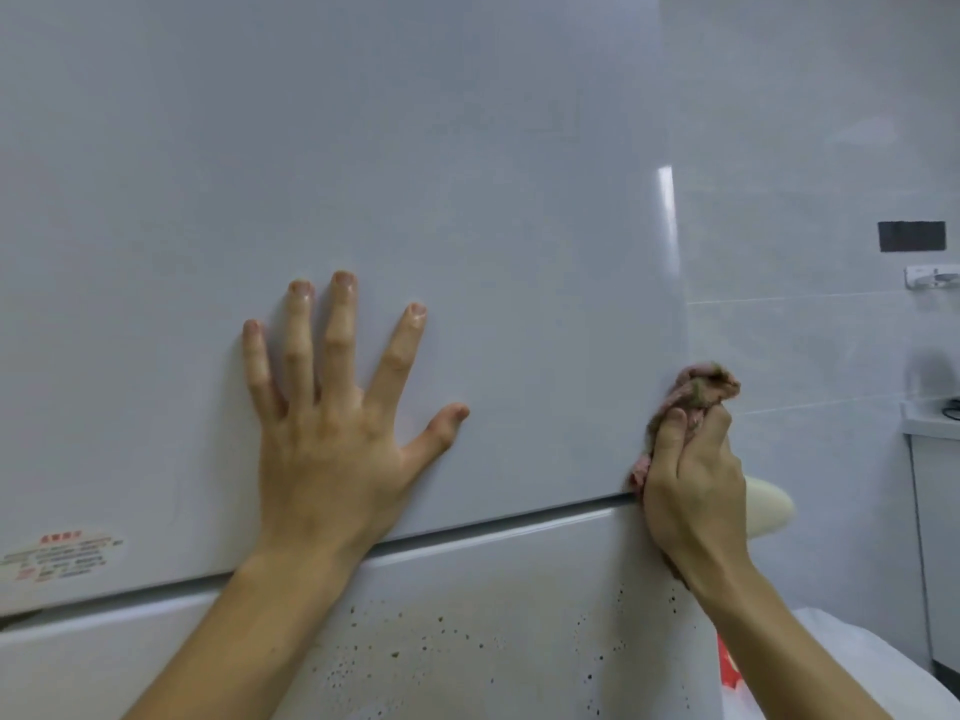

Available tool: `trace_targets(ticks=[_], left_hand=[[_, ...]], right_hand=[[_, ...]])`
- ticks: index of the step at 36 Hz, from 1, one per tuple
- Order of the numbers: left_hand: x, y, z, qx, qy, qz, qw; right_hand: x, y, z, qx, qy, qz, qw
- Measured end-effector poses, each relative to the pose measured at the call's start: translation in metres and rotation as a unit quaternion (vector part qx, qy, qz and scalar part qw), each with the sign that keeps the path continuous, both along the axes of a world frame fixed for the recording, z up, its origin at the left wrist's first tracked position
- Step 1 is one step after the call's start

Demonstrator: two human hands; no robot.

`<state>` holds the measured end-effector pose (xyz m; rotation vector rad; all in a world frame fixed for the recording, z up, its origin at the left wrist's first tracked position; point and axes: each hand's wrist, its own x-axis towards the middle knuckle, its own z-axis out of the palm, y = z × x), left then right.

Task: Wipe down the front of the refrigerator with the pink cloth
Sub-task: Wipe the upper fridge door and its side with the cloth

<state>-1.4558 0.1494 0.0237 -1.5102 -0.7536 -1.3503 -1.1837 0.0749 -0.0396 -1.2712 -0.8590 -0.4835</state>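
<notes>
right hand (693, 478) fingers clamp pink cloth (698, 389) (soft, light; hold bunched) | left hand (332, 423) fingers spread flat on refrigerator (467, 148)

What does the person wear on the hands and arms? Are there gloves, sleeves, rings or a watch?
Nothing worn shows. The left hand and the right hand have no gloves and no visible rings. The left forearm and the right forearm are bare down to the picture's edge: no sleeve, watch or bracelet in view. The nails look short and unpainted.
</notes>
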Motion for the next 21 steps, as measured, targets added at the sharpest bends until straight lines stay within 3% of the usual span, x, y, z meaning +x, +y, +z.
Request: trace_targets(ticks=[12,16,21], left_hand=[[0.001,-0.003,-0.002,-0.005,0.001,0.001,1.0],[0.0,-0.002,-0.001,-0.009,0.001,0.005,1.0],[0.0,-0.003,-0.001,-0.012,0.0,0.0,1.0]], right_hand=[[-0.003,0.012,0.162,0.014,-0.004,-0.044,0.999],[0.0,0.021,0.133,0.049,-0.056,-0.05,0.996],[-0.018,0.026,0.036,0.038,-0.104,-0.083,0.99]])
